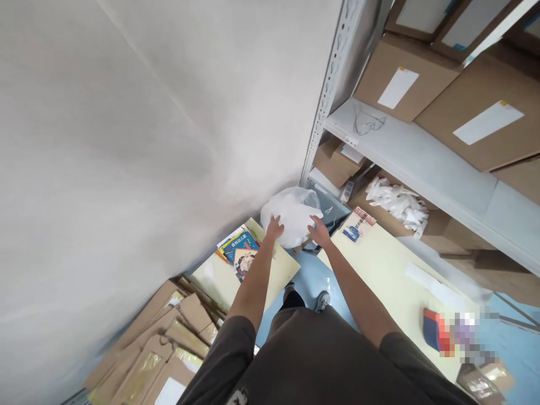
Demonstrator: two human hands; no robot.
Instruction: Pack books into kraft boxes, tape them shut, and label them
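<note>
A white, partly see-through plastic bag (291, 214) sits crumpled in front of me, by the wall. My left hand (275, 228) reaches to its near left side, fingers apart and the fingertips against the plastic. At the bag's right edge is my right hand (319, 231), with thumb and fingers spread. Whether either hand presses firmly on the bag cannot be made out. Colourful children's books (241, 247) lie on a cream tabletop (215, 275) beside my left forearm. Right of my right hand, another printed book (358, 224) lies on a second cream table (379, 253).
Flattened cardboard boxes (156, 343) lean along the wall at lower left. A metal shelf (422, 152) on the right carries cartons (409, 79) and an open box of white strips (399, 202). A dark grey bin (331, 205) stands behind the bag. Blue floor (310, 270) shows between the tables.
</note>
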